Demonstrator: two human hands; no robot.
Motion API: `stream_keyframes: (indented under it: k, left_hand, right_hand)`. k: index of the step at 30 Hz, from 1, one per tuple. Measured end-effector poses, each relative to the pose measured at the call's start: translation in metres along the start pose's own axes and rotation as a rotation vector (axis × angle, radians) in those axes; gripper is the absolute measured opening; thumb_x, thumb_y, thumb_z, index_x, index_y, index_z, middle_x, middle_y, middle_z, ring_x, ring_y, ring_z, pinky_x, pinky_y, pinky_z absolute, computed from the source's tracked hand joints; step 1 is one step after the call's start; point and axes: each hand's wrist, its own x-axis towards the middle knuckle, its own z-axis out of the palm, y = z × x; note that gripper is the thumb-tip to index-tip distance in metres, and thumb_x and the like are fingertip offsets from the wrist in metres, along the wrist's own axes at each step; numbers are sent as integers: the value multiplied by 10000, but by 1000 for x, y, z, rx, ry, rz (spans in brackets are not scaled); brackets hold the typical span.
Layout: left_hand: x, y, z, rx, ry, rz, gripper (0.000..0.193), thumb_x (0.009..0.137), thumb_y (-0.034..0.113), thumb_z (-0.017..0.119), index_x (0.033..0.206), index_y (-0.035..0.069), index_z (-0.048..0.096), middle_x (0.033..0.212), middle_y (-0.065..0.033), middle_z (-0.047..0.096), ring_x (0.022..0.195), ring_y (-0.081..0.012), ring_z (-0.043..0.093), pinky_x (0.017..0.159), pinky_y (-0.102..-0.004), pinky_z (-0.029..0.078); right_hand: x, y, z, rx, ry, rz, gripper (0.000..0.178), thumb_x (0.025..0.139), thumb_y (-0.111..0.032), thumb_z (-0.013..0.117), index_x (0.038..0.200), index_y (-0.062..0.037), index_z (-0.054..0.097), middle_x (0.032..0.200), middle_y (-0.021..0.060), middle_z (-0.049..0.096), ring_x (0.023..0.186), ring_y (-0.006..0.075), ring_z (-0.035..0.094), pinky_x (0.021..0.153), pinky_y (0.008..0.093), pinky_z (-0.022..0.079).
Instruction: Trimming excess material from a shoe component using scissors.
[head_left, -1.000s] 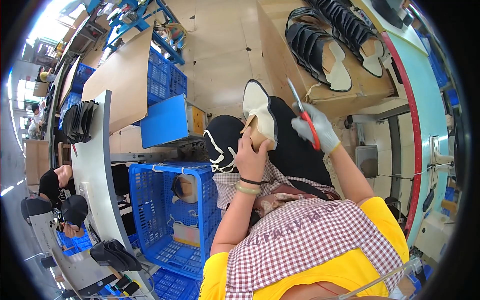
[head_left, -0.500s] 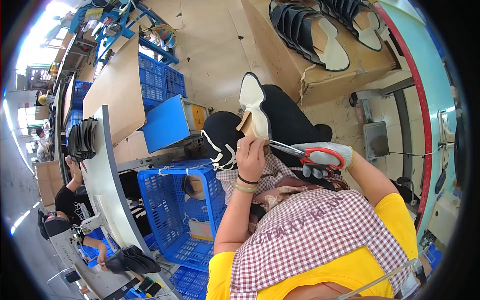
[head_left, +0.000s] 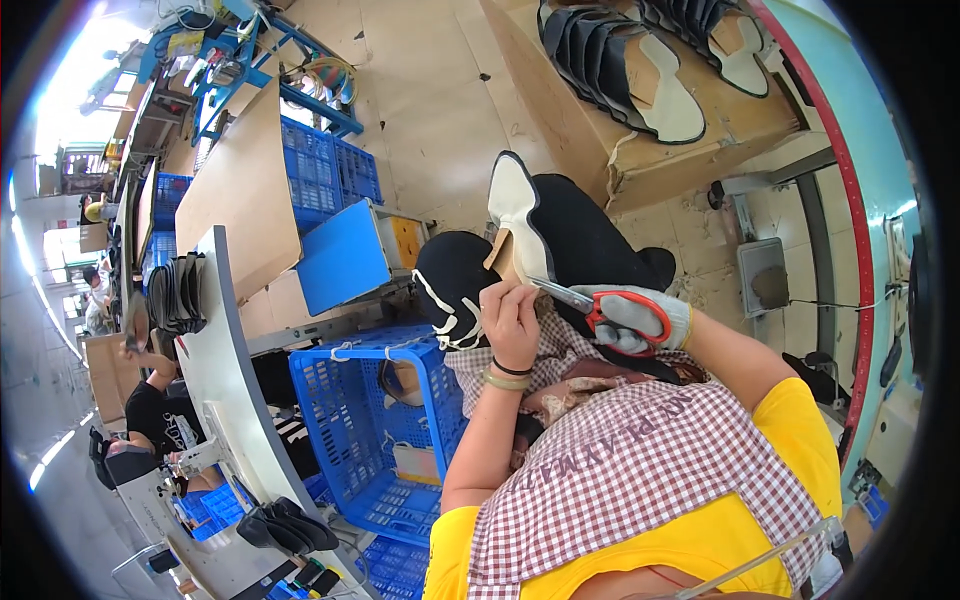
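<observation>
A shoe upper [head_left: 514, 205] with a white and tan sole side and a black rim lies over my black-clad legs, its rounded toe pointing away from me. My left hand [head_left: 510, 322] pinches its near end between thumb and fingers. In my right hand [head_left: 646, 320], which wears a grey-white glove, is a pair of red-handled scissors [head_left: 566, 294]. Their metal blades point left and reach the upper's near edge, just beside my left fingertips. Whether the blade tips have thread or material between them is too small to tell.
At the far right, rows of similar black and white uppers [head_left: 668, 108] rest on a cardboard box [head_left: 690, 158]. A blue plastic crate [head_left: 315, 420] with some pieces inside stands to my left. Beyond it are a grey-white table [head_left: 215, 345], a sewing machine [head_left: 160, 500] and a co-worker [head_left: 155, 410].
The scissors and my right hand have shifted slightly left, closer to my left fingers. The whole view has moved a little. At the left, the co-worker's posture has changed.
</observation>
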Motion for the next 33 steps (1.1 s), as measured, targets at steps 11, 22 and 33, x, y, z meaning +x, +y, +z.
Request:
stream_keyframes:
  k: [11,22,33]
  left_hand:
    - [-8,17,11,-743,62,-921,115,928,118,583,941,4,575,900,-24,583,772,-78,551,698,-226,495]
    - [-22,35,31,-1261,-31,-1036,61,941,79,556,958,22,550,949,-24,596,908,-109,588,843,-231,468]
    - [-44,26,24,-1031,-296,-881,36,915,54,565,900,29,544,1014,-39,536,951,-91,517,854,-219,390]
  right_hand:
    - [8,34,30,246,148,-128,562,946,-462,500,1406,-172,357,774,18,576,507,49,449,427,174,384]
    - [4,46,33,414,241,-225,388,988,-433,393,1301,-204,400,710,10,562,433,86,468,359,182,387]
    - [11,43,37,298,405,-283,430,971,-461,435,1298,-183,417,725,-17,542,469,46,434,383,164,359]
